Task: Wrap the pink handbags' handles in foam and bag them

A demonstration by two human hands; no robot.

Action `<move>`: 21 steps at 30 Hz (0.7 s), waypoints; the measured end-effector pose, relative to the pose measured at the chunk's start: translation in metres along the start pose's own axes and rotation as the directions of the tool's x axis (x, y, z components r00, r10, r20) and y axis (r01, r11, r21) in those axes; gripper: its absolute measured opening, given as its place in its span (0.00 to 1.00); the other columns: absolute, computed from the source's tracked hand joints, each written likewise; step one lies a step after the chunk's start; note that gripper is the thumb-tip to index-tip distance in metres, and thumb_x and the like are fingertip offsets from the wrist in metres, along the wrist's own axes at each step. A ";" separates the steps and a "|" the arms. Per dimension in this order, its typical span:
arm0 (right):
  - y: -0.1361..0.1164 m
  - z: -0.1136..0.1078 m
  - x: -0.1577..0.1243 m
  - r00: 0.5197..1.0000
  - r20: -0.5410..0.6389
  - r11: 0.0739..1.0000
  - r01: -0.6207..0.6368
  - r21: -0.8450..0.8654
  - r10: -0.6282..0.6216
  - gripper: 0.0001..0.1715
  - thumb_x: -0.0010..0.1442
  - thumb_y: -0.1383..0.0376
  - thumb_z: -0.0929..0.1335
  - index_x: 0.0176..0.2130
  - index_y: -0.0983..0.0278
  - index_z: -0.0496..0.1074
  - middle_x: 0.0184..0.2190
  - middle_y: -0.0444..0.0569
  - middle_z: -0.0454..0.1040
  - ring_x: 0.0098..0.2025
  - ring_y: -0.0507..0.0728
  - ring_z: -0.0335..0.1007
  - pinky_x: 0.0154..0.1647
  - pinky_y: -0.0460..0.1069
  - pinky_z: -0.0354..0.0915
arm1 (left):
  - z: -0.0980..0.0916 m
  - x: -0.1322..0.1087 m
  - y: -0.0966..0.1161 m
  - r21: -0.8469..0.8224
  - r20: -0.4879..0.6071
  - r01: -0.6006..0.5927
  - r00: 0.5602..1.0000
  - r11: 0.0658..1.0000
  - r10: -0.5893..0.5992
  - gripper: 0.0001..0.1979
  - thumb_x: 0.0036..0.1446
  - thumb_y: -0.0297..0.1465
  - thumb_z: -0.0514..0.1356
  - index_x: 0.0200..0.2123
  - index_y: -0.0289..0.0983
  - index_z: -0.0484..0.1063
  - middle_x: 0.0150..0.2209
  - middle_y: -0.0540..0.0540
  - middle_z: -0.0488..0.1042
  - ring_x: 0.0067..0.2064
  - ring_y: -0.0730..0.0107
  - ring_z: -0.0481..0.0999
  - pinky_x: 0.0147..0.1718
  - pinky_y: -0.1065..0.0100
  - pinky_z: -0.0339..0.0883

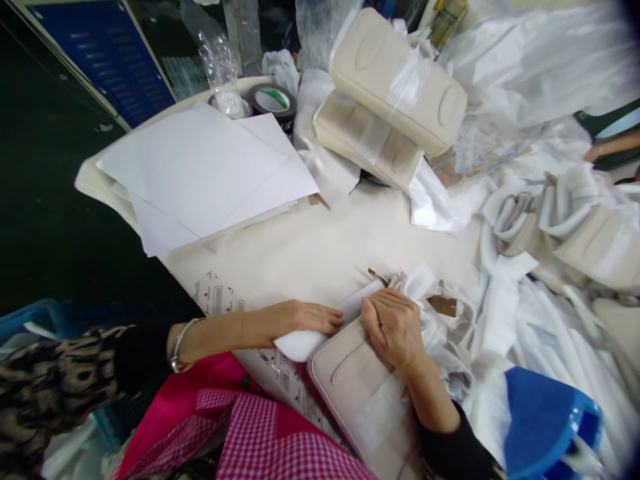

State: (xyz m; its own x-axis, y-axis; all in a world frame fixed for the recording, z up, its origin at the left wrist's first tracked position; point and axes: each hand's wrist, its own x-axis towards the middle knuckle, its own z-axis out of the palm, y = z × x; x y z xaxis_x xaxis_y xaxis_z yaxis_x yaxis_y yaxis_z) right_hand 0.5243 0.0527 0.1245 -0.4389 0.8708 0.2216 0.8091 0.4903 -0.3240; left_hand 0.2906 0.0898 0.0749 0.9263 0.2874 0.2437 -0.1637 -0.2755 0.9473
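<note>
A pale beige handbag [345, 373] lies on the table in front of me, with a clear wrap [385, 413] around its middle. A white sheet of padding [300, 345] sits along the bag's upper edge. My left hand [313, 318] rests on that padding, its fingers stretched out and nearly flat. Closed in a fist, my right hand [393, 327] presses at the bag's upper edge; what its fingers grip is hidden. Just beyond it, a gold-coloured zipper pull [379, 274] sticks out beside crumpled white wrapping [420, 283].
A stack of white paper [210, 173] lies at the far left, beside a tape roll [273, 103]. Two wrapped beige bags [395, 73] are piled at the back. More bags [595, 240] and a blue plastic container [545, 420] stand at right. Another person's arm [615, 143] shows at the right edge.
</note>
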 end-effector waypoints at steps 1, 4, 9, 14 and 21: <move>0.001 0.000 0.000 1.000 0.002 1.000 -0.004 0.000 0.004 0.22 0.66 0.69 0.60 0.21 0.62 0.59 0.18 0.44 0.64 0.23 0.52 0.59 0.36 0.50 0.58 | 0.000 0.000 0.000 -0.033 -0.001 0.018 1.000 0.999 -0.018 0.28 0.61 0.46 0.56 0.58 0.34 0.67 0.62 0.36 0.65 0.66 0.56 0.60 0.66 0.60 0.51; 0.002 0.000 0.000 1.000 -0.002 1.000 -0.009 -0.005 0.009 0.22 0.66 0.68 0.60 0.20 0.62 0.61 0.18 0.44 0.66 0.24 0.52 0.61 0.37 0.50 0.58 | -0.004 -0.003 0.007 -0.150 0.070 0.137 0.989 0.979 -0.127 0.31 0.57 0.44 0.62 0.59 0.35 0.63 0.65 0.35 0.59 0.68 0.57 0.55 0.66 0.59 0.49; 0.004 0.000 0.000 1.000 -0.014 1.000 -0.014 -0.003 0.014 0.23 0.67 0.68 0.60 0.20 0.62 0.62 0.18 0.44 0.67 0.23 0.52 0.62 0.37 0.50 0.59 | -0.015 -0.006 0.023 -0.289 0.138 0.307 0.951 0.907 -0.278 0.19 0.58 0.37 0.62 0.51 0.39 0.66 0.69 0.38 0.50 0.71 0.59 0.46 0.66 0.55 0.47; 0.008 -0.001 0.000 0.999 -0.038 0.999 -0.034 0.024 0.035 0.23 0.66 0.67 0.61 0.19 0.62 0.63 0.17 0.44 0.66 0.22 0.51 0.61 0.35 0.49 0.59 | -0.002 -0.002 0.019 -0.373 -0.017 0.368 0.915 0.852 -0.402 0.08 0.57 0.35 0.63 0.39 0.38 0.73 0.63 0.38 0.64 0.67 0.55 0.58 0.63 0.53 0.53; 0.005 -0.009 0.001 0.999 -0.053 0.974 0.001 0.227 0.011 0.17 0.66 0.67 0.63 0.26 0.63 0.68 0.25 0.47 0.71 0.31 0.53 0.67 0.37 0.49 0.62 | 0.027 0.012 0.018 -0.368 -0.348 0.451 0.744 0.813 -0.571 0.09 0.52 0.32 0.62 0.36 0.34 0.75 0.44 0.43 0.74 0.46 0.63 0.74 0.45 0.66 0.69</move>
State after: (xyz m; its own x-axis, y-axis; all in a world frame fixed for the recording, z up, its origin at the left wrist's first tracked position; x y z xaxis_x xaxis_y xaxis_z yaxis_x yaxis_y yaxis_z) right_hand 0.5318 0.0561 0.1313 -0.4089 0.8729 0.2663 0.6985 0.4871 -0.5242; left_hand 0.3083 0.0638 0.0889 0.6644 0.6901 -0.2870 0.1600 0.2438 0.9565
